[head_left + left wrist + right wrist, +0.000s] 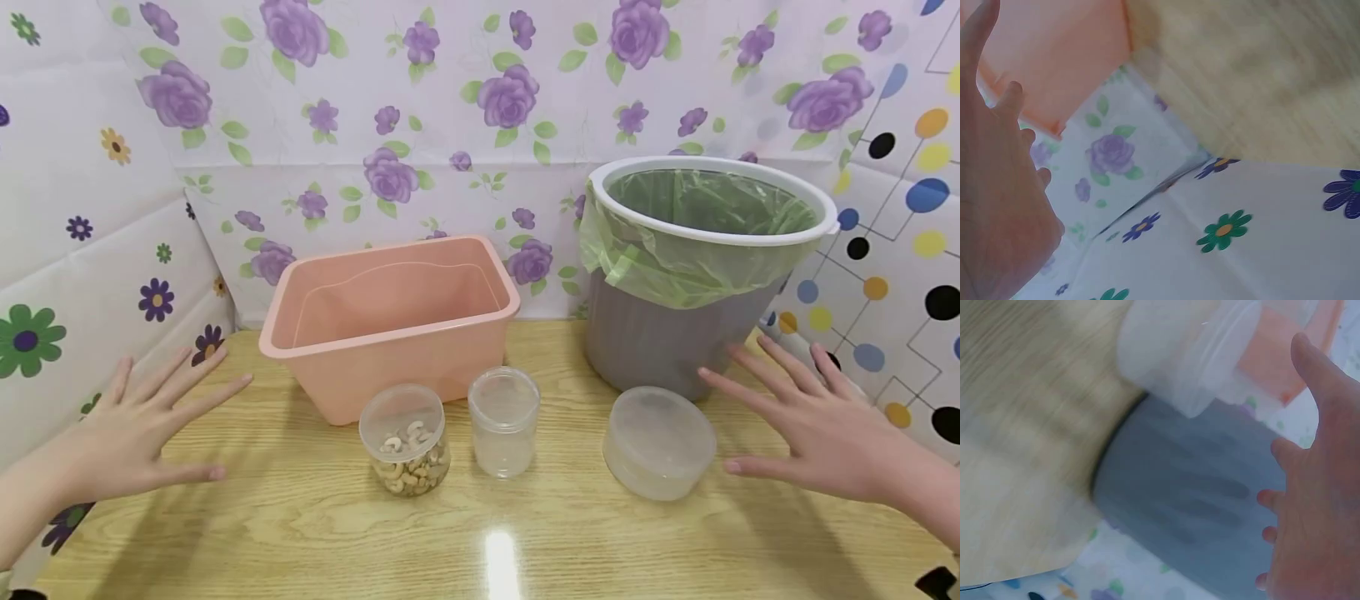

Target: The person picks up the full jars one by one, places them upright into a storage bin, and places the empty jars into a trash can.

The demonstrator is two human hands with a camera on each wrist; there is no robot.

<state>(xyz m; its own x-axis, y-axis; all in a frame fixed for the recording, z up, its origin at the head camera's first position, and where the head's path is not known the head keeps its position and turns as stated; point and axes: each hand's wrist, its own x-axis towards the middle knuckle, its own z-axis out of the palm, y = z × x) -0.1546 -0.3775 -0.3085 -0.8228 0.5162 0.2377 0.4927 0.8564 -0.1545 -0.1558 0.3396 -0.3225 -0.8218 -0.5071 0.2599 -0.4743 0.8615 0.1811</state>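
My left hand (146,429) hovers at the left side of the table, fingers spread and nothing in it. To its right stands a pink plastic bin (405,354). My right hand (832,425), likewise spread and holding nothing, is just right of a round, frosted lidded container (660,442). Between the hands, a clear jar of cashews (408,446) stands in front of the bin, beside a clear lidded jar (505,421) with no contents showing. In the right wrist view the frosted container (1172,356) shows close beyond the thumb of my right hand (1322,481).
A grey trash can (667,325) with a white rim and a green liner bag (660,258) stands at the back right. Flowered and dotted sheets (450,108) wall the wooden table (360,550) at the back and both sides.
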